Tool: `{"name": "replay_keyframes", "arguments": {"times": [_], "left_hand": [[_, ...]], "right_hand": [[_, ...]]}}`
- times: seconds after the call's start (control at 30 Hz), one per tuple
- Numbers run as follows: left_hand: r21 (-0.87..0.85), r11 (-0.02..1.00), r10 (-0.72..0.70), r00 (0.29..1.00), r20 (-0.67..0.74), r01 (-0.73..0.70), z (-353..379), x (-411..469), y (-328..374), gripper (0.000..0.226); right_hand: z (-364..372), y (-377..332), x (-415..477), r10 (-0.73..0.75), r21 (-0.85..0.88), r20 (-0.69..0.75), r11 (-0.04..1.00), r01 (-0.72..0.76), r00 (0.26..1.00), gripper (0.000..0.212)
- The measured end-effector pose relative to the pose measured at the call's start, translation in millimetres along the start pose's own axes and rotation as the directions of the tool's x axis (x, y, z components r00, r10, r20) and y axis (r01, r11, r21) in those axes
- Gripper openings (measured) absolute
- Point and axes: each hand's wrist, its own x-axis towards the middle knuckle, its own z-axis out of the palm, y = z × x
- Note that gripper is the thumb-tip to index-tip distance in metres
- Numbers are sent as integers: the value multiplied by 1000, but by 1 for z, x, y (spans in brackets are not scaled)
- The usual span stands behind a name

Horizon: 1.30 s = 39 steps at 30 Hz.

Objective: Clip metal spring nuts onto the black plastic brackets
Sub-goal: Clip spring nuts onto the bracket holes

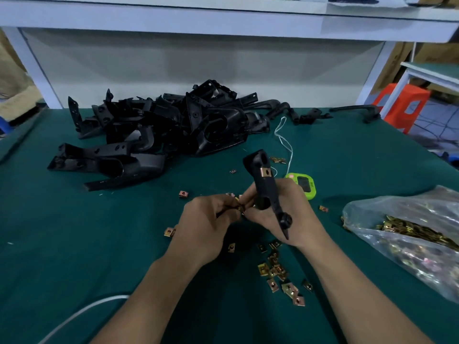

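My right hand point(285, 214) grips a black plastic bracket point(267, 187) held upright over the green table; one metal spring nut point(266, 172) sits clipped near its top end. My left hand point(208, 222) pinches another spring nut point(239, 208) against the bracket's lower left side. Loose spring nuts point(278, 271) lie scattered on the mat below my hands. A pile of black brackets point(159, 130) fills the back left of the table.
A clear plastic bag of spring nuts point(407, 232) lies at the right. A green timer point(304, 183) sits behind my right hand, with a white string point(283, 137) beyond it. A white cable point(82, 314) crosses the front left. A lone black bracket point(357, 111) rests at the back right.
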Motion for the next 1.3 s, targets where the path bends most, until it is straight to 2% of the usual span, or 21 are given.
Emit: {"name": "replay_keyframes", "arguments": {"times": [0.13, 0.17, 0.23, 0.3, 0.37, 0.43, 0.47, 0.53, 0.6, 0.67, 0.8, 0.87, 0.93, 1.0, 1.07, 1.1, 1.13, 1.2, 1.3], "left_hand": [[24, 1000, -9, 1000, -7, 9, 0, -2, 1, 29], [58, 998, -6, 1000, -18, 7, 0, -2, 2, 30], [96, 995, 1, 999, -36, 3, -1, -3, 4, 31], [102, 995, -1, 999, -38, 5, -2, -3, 7, 28], [92, 996, -10, 999, -48, 15, -2, -4, 10, 22], [80, 995, -53, 995, -90, 60, -4, -6, 12, 22], [109, 991, -64, 991, -114, 76, -5, -6, 12, 22], [256, 965, -15, 988, -152, 54, -8, -6, 10, 17], [387, 922, 88, 984, -155, -22, -11, -5, 8, 19], [407, 909, 155, 979, -135, -88, -10, -6, 7, 18], [478, 873, 158, 983, -91, -96, -5, -6, 6, 5], [489, 865, 179, 980, -82, -117, -5, -7, 5, 5], [417, 892, 226, 971, -81, -173, -6, -9, 8, 9], [297, 940, 192, 980, -55, -167, -7, -10, 11, 13], [267, 955, 133, 991, -10, -126, -7, -10, 13, 19], [284, 952, 113, 994, 10, -111, -7, -10, 13, 22], [305, 947, 95, 995, 27, -99, -7, -10, 13, 24], [340, 938, 49, 998, 49, -63, -13, -10, 14, 26], [370, 927, 22, 994, 109, -61, -28, -7, 13, 21]], "right_hand": [[1, -2, 0, 21, 19, 42, 1000, -22, 999, 15], [1, -3, 1, 59, 107, 64, 992, -66, 996, 7], [2, -4, 2, 109, 190, 89, 974, -125, 990, 8], [-1, -3, 4, 74, 86, 68, 993, -80, 995, 4], [-5, -2, 2, 53, -78, 19, 996, -52, 998, 15], [-11, -1, 2, 34, -207, -4, 978, -35, 999, 12], [-16, -1, 4, 42, -306, 12, 951, -36, 999, 7], [-32, -3, 2, 147, -441, 112, 894, -84, 983, 14], [-40, -8, -3, 280, -494, 207, 857, -147, 937, 20], [-36, -15, -7, 326, -544, 257, 827, -143, 910, 25], [-19, -18, -7, 264, -649, 323, 760, 10, 909, 28], [-18, -17, -8, 263, -621, 360, 783, 20, 895, 30], [-18, -15, -8, 262, -569, 393, 823, 9, 881, 25], [-19, -13, -6, 217, -396, 364, 916, -61, 906, 12], [-23, -12, -2, 185, -232, 256, 965, -126, 949, 7], [-24, -10, -1, 182, -264, 211, 957, -124, 960, 6], [-23, -6, 0, 188, -378, 173, 919, -111, 967, 5], [-22, -3, -2, 213, -584, 101, 804, -115, 972, 16], [-30, -1, -1, 257, -604, 40, 776, -182, 965, 29]]}}
